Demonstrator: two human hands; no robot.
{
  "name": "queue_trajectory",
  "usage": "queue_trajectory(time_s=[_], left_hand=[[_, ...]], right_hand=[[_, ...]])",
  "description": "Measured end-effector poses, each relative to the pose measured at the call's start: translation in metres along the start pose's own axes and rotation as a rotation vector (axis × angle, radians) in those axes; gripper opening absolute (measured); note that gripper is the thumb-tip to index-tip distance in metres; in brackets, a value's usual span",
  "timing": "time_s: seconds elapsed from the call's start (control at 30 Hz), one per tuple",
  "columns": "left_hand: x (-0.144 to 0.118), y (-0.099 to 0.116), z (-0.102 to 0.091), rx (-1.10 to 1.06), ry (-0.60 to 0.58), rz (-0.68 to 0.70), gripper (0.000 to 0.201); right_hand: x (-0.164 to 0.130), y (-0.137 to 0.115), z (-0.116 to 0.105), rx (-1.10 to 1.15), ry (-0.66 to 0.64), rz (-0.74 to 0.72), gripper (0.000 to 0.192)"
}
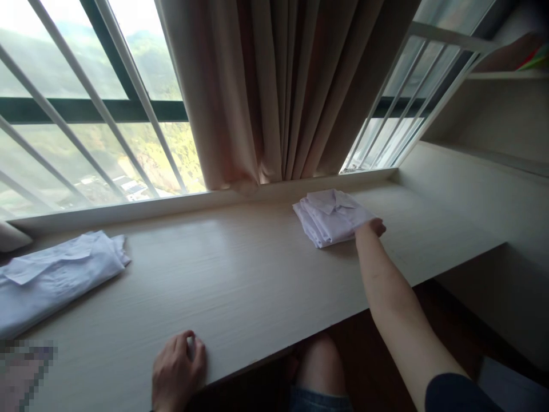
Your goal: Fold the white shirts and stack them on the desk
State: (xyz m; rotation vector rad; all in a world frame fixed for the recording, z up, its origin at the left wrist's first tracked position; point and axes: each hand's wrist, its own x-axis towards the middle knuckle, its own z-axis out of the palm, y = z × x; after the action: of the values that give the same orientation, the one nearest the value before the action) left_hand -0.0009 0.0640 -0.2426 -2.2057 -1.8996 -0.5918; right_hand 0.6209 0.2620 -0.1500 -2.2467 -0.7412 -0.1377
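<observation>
Right hand (372, 228) on near-right corner of small folded white shirt (331, 217), bench (240, 274) far edge; fingers mostly hidden, grip state unclear. Left hand (178, 366) flat, empty, near edge. Press evenly, keep folds square.

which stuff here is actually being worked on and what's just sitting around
In hand:
- folded shirt, touched at its near edge by the right hand
- loosely folded shirt at the desk's left end
- left hand, resting on the desk

Lying about:
- curtain
- window bars
- shelf
</observation>
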Motion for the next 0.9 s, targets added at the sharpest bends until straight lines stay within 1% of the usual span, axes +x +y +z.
queue_trajectory(time_s=[0.03, 0.07, 0.1, 0.13, 0.2, 0.23, 0.27, 0.3, 0.37, 0.4, 0.43, 0.47, 0.5, 0.53, 0.6, 0.63, 0.67, 0.73, 0.8, 0.83, 0.9], left_hand=[[0.0, 0.0, -0.001, -0.002, 0.003, 0.001, 0.02], [0.0, 0.001, -0.002, -0.003, 0.007, 0.0, 0.019], [0.0, 0.001, -0.002, -0.004, 0.009, 0.0, 0.019], [0.0, 0.001, -0.003, -0.002, 0.008, -0.001, 0.018], [0.0, 0.002, -0.004, 0.002, 0.001, -0.007, 0.017], [-0.001, 0.003, -0.004, 0.003, -0.004, -0.013, 0.017], [-0.001, 0.003, -0.005, 0.002, -0.01, -0.02, 0.017], [-0.001, 0.003, -0.005, -0.002, -0.016, -0.027, 0.017], [-0.001, 0.003, -0.006, -0.017, -0.025, -0.034, 0.017], [-0.001, 0.003, -0.006, -0.026, -0.029, -0.036, 0.017], [-0.001, 0.003, -0.007, -0.033, -0.03, -0.039, 0.017], [0.0, 0.004, -0.008, -0.04, -0.029, -0.045, 0.018], [-0.001, 0.005, -0.008, -0.048, -0.025, -0.055, 0.018], [-0.001, 0.006, -0.009, -0.063, -0.021, -0.066, 0.019], [-0.004, 0.008, -0.012, -0.132, -0.015, -0.103, 0.021], [-0.006, 0.009, -0.014, -0.193, -0.019, -0.132, 0.022], [-0.007, 0.007, -0.015, -0.273, -0.026, -0.172, 0.024], [-0.006, -0.001, -0.019, -0.464, -0.045, -0.277, 0.03], [0.003, -0.02, -0.026, -0.593, -0.044, -0.344, 0.033], [0.012, -0.035, -0.03, -0.609, -0.029, -0.351, 0.033], [0.04, -0.073, -0.042, -0.532, 0.032, -0.335, 0.032]], right_hand=[[-0.008, 0.001, -0.001, -0.018, 0.051, 0.046, 0.059], [-0.018, 0.002, 0.0, -0.046, 0.094, 0.062, 0.06], [-0.029, 0.002, 0.001, -0.081, 0.116, 0.046, 0.062], [-0.041, 0.004, 0.004, -0.118, 0.101, 0.002, 0.062], [-0.061, 0.007, 0.008, -0.175, -0.021, -0.087, 0.058], [-0.07, 0.008, 0.009, -0.181, -0.083, -0.096, 0.055], [-0.078, 0.009, 0.01, -0.176, -0.113, -0.076, 0.054], [-0.085, 0.01, 0.009, -0.164, -0.109, -0.046, 0.054], [-0.101, 0.009, 0.006, -0.142, -0.031, -0.01, 0.057], [-0.113, 0.008, 0.005, -0.124, 0.018, -0.033, 0.057], [-0.128, 0.007, 0.005, -0.096, 0.054, -0.085, 0.057], [-0.146, 0.006, 0.006, -0.053, 0.071, -0.16, 0.055], [-0.166, 0.006, 0.009, 0.003, 0.06, -0.25, 0.052], [-0.189, 0.006, 0.012, 0.061, 0.011, -0.336, 0.047], [-0.235, 0.007, 0.021, 0.139, -0.177, -0.445, 0.039], [-0.256, 0.009, 0.025, 0.149, -0.26, -0.461, 0.037], [-0.273, 0.01, 0.028, 0.146, -0.311, -0.459, 0.035], [-0.295, 0.013, 0.033, 0.124, -0.339, -0.417, 0.035], [-0.303, 0.015, 0.039, 0.091, -0.335, -0.393, 0.034], [-0.304, 0.015, 0.041, 0.069, -0.333, -0.399, 0.033], [-0.303, 0.014, 0.044, 0.02, -0.323, -0.443, 0.031]])
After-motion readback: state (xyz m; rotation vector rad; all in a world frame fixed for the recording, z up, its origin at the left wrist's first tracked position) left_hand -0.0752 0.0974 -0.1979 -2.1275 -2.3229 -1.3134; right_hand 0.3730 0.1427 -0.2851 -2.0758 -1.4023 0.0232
